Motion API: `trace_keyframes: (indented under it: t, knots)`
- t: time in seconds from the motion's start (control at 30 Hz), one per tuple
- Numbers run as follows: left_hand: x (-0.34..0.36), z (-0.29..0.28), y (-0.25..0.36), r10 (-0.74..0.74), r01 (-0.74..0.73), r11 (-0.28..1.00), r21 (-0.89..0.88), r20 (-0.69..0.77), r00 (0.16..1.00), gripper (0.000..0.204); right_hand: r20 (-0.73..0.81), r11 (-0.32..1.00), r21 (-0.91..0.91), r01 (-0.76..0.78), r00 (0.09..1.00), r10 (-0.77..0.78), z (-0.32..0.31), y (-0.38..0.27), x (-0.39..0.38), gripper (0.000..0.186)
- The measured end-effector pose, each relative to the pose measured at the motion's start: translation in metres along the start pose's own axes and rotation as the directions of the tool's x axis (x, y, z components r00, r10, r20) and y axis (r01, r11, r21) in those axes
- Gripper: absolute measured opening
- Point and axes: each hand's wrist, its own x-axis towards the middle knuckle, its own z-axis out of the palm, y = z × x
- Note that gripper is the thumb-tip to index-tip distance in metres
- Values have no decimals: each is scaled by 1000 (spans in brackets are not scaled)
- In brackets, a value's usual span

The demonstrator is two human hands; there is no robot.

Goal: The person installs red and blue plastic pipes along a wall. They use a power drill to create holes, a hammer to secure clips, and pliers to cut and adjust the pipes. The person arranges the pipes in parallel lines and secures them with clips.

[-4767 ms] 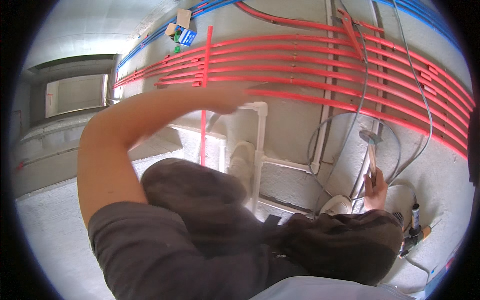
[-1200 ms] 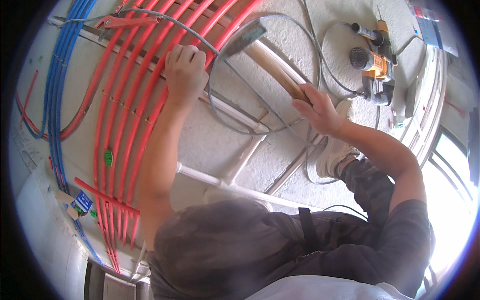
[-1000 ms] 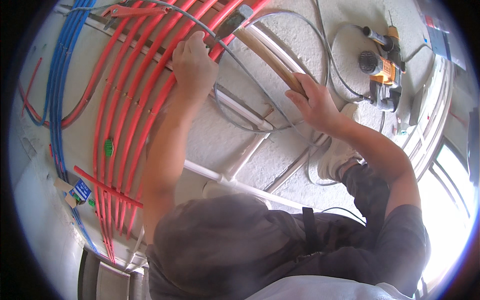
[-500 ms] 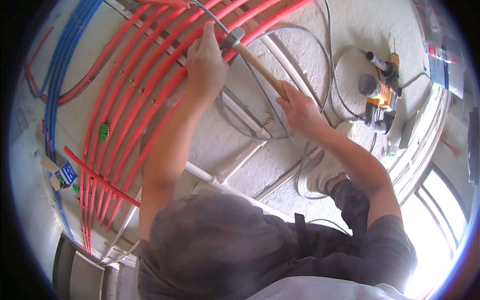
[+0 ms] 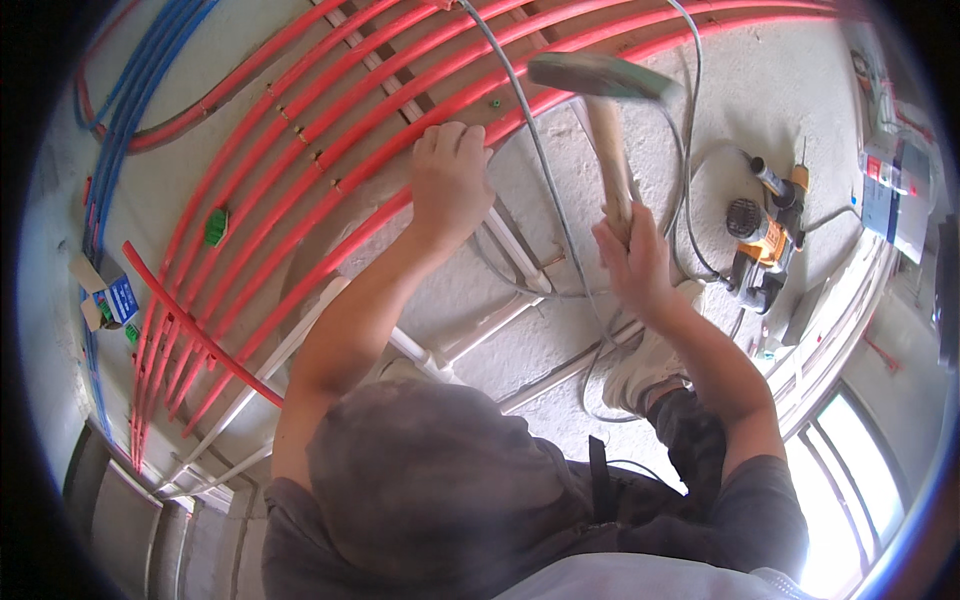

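My left hand (image 5: 450, 185) is closed at the red pipes (image 5: 360, 230) on the floor, fingers curled over; what they hold, if anything, is hidden. My right hand (image 5: 635, 260) grips the wooden handle of a hammer (image 5: 612, 140), whose blurred metal head is up and to the right of my left hand, over the pipes. A grey cable (image 5: 545, 170) runs between the hammer and my left hand, looping across white pipes (image 5: 490, 325) below. A green plastic piece (image 5: 216, 227) sits among the red pipes at the left.
An orange-and-black power drill (image 5: 765, 240) lies at the right, its cord looped on the rough floor. Blue pipes (image 5: 135, 125) run along the left, with an open blue-and-white carton (image 5: 108, 292) beside them. A bright window (image 5: 850, 460) shows at the lower right.
Since half a second ago the hammer head has swung up and right, away from my left hand, whose fingers are now more curled. The whole view has turned since the oldest frame.
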Motion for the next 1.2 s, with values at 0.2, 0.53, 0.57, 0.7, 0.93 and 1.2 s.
trace_keyframes:
  t: [0.2,0.53,0.57,0.7,0.93,1.2]
  knots:
    - [-3,9,-4,85,-83,996,24,-82,993,33,124,932,-363,7,991,41,31,11,23,36]
    - [-2,9,-2,114,-111,993,40,-112,987,31,-56,960,-258,111,990,-130,42,10,4,31]
    - [-1,8,-4,122,-117,992,43,-123,985,31,38,940,-329,93,996,-86,44,7,15,28]
    - [-8,8,-9,129,-126,991,41,-96,987,32,52,967,-253,-25,998,40,30,-20,7,30]
    - [-3,5,-1,102,-103,995,1,-77,992,37,125,912,-409,-11,990,68,31,-4,19,29]
    - [-16,-15,-10,38,-46,997,65,118,992,34,153,871,-481,98,988,-26,33,-1,28,27]
